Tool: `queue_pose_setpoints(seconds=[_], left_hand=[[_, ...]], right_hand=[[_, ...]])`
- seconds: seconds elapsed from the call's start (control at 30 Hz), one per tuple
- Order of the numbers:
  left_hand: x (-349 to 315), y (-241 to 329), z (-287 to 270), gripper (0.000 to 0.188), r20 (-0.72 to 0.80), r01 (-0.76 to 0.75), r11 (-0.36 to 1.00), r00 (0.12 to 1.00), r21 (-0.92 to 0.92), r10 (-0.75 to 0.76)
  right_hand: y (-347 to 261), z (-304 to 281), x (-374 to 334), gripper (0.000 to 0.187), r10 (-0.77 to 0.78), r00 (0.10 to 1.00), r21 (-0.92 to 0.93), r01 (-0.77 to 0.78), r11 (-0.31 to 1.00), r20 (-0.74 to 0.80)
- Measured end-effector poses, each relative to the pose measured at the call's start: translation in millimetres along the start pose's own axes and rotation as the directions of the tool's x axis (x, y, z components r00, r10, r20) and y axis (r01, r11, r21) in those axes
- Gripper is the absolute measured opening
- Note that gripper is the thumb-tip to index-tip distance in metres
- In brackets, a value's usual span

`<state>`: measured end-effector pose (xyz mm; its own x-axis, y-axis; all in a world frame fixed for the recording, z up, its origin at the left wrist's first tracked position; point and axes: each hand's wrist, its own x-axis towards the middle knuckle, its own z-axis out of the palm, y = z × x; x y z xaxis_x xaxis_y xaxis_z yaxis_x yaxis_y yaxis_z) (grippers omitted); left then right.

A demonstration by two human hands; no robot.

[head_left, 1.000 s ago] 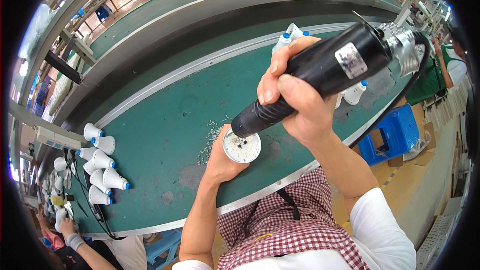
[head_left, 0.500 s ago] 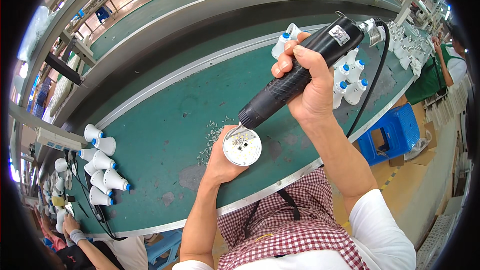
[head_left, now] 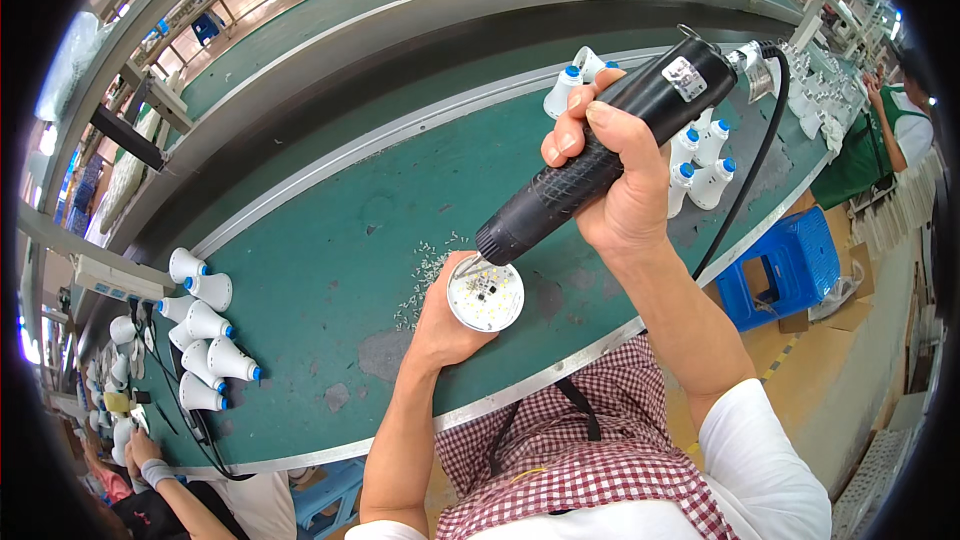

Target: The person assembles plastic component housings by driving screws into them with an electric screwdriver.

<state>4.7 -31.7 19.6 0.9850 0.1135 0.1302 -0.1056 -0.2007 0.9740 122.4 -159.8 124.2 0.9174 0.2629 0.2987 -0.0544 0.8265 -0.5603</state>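
Observation:
My right hand [head_left: 625, 155] is wrapped round a black electric screwdriver [head_left: 550, 198], held slanting down to the left. Its tip meets the upper left edge of the round white LED board in a bulb housing [head_left: 486, 297]. Small yellow LEDs and dark components dot the board. My left hand [head_left: 447, 315] grips the housing from its left side, with the fingers mostly hidden behind it, and keeps the board facing up. Loose small screws [head_left: 425, 275] lie scattered on the green bench [head_left: 310, 270] just beyond my left hand.
White cone-shaped housings with blue ends stand at the right [head_left: 710, 183] and lie at the left [head_left: 207, 325]. A black cable [head_left: 765, 150] hangs from the screwdriver. A blue plastic stool [head_left: 780, 270] is beside the bench. Other people work at both ends.
The rear end of the screwdriver and my right hand have shifted very slightly right and down. The tip stays at the board's edge, and my left hand keeps its hold.

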Motion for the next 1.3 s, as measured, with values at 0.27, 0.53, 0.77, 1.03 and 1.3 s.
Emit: queue_pose_setpoints(seconds=[0.27, 0.53, 0.77, 1.03, 1.3], left_hand=[[-0.3, -0.2, 1.1, 0.056, -0.027, -0.009, 1.000, 1.000, -0.006, 0.009], [-0.7, -0.7, -0.1, 0.057, -0.008, -0.011, 1.000, 1.000, 0.027, 0.011], [0.1, -1.0, 0.6, 0.057, -0.015, -0.013, 0.999, 1.000, 0.049, 0.014], [0.4, -1.8, 1.3, 0.054, -0.028, 0.000, 1.000, 1.000, 0.029, 0.001], [1.6, -10.3, -0.5, 0.056, -0.062, 0.019, 1.000, 0.998, -0.017, -0.020]], right_hand=[[-1.2, 0.6, -1.7, 0.032, 0.006, 1.000, 0.014, -0.006, 1.000, 0.020], [-0.6, 1.6, -3.6, 0.032, -0.038, 0.998, -0.032, 0.040, 0.999, 0.043], [-0.6, 2.1, -5.0, 0.032, -0.057, 0.995, -0.047, 0.061, 0.997, 0.080], [-2.4, 3.7, -6.0, 0.033, -0.050, 0.996, -0.041, 0.053, 0.998, 0.071], [-3.0, 3.0, -5.6, 0.032, -0.066, 0.994, -0.071, 0.072, 0.995, 0.088]])
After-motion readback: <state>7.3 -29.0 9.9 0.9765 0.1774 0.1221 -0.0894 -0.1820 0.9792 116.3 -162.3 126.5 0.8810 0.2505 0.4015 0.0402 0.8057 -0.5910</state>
